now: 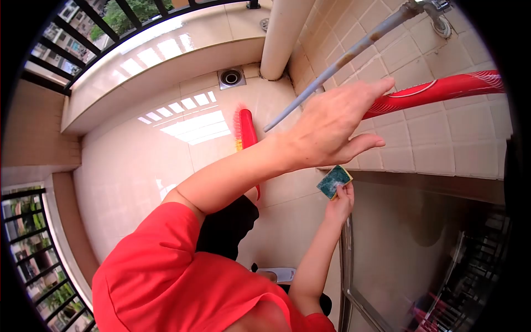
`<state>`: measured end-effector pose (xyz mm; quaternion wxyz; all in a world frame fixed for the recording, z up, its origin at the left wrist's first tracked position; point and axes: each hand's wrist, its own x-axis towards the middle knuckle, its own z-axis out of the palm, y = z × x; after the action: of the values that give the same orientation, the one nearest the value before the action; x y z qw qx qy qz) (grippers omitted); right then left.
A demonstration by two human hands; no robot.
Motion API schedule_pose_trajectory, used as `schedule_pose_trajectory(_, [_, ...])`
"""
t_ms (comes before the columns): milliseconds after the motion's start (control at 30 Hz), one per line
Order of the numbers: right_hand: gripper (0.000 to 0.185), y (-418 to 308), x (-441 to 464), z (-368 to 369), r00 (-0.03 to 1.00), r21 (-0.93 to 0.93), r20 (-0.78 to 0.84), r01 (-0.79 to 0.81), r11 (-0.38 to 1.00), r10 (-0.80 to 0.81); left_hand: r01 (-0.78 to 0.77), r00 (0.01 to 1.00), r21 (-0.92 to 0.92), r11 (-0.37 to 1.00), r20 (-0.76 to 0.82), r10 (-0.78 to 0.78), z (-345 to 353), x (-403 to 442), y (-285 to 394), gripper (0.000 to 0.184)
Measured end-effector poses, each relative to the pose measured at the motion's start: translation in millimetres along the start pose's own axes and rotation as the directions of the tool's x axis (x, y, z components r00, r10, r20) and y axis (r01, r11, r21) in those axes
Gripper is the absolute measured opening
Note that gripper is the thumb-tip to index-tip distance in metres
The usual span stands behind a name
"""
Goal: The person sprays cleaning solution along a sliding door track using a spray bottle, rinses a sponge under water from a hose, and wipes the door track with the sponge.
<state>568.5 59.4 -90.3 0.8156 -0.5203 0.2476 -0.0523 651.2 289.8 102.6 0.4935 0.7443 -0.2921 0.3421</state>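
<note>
My left hand (337,122) reaches across the upper middle, back toward me, at a red patterned handle (437,94). Its thumb and one finger are stretched apart; the other fingers and any contact under the palm are hidden. Lower down, my right hand (341,203) pinches a green and yellow sponge (334,181), green scouring side visible, with whitish marks on it. A red brush head (248,128) with red and yellow bristles rests on the floor, partly behind my left forearm.
A grey pipe (345,58) slants down from a tap on the tiled wall (431,135). Near the white column (285,39) is a floor drain (231,78). Black railings (102,25) stand beyond a ledge. A glass panel (409,221) is at the lower right.
</note>
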Motion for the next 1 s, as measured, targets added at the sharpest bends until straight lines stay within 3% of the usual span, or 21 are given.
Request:
schedule_pose_trajectory(33, [0.031, 5, -3, -5, 1.000, 0.011, 0.026, -0.010, 1.000, 0.010, 0.081, 0.995, 0.025, 0.996, 0.057, -0.082, 9, -1, 4, 0.074])
schedule_pose_trajectory(67, [0.031, 9, -5, -12, 0.998, 0.009, 0.056, -0.021, 1.000, 0.021, 0.159, 0.987, -0.109, 0.981, 0.000, -0.160, 17, 1, 5, 0.059])
schedule_pose_trajectory(167, [0.030, 11, -5, -36, 0.996, 0.021, 0.080, -0.032, 0.999, 0.031, 0.395, 0.907, 0.037, 0.918, 0.144, -0.396, 16, 5, -5, 0.038])
schedule_pose_trajectory(233, [0.029, 8, -7, -47, 0.998, 0.033, 0.049, -0.052, 0.998, 0.050, 0.415, 0.909, -0.088, 0.905, 0.060, -0.411, 12, 3, 0, 0.024])
schedule_pose_trajectory(367, [0.028, -6, -6, -55, 0.994, 0.079, 0.107, -0.014, 0.997, 0.006, 0.502, 0.843, -0.219, 0.837, -0.093, -0.530, -30, -3, 19, 0.020])
schedule_pose_trajectory(533, [0.025, 6, 1, -64, 0.985, 0.088, 0.171, -0.021, 0.996, 0.006, 0.351, 0.867, -0.125, 0.928, -0.331, -0.372, -101, -24, 1, 0.017])
schedule_pose_trajectory(700, [0.030, 7, 0, -66, 0.981, 0.110, 0.194, -0.051, 0.993, 0.029, 0.278, 0.824, -0.021, 0.960, -0.508, -0.249, -163, -16, -1, 0.022])
schedule_pose_trajectory(833, [0.034, 2, -4, -60, 0.988, 0.115, 0.152, -0.037, 0.993, 0.019, 0.241, 0.851, 0.115, 0.964, -0.503, -0.153, -185, 11, -26, 0.024])
schedule_pose_trajectory(1000, [0.033, 2, -9, -65, 0.995, 0.082, 0.099, -0.012, 0.997, 0.004, 0.303, 0.865, 0.091, 0.949, -0.444, -0.233, -187, 41, -101, 0.026])
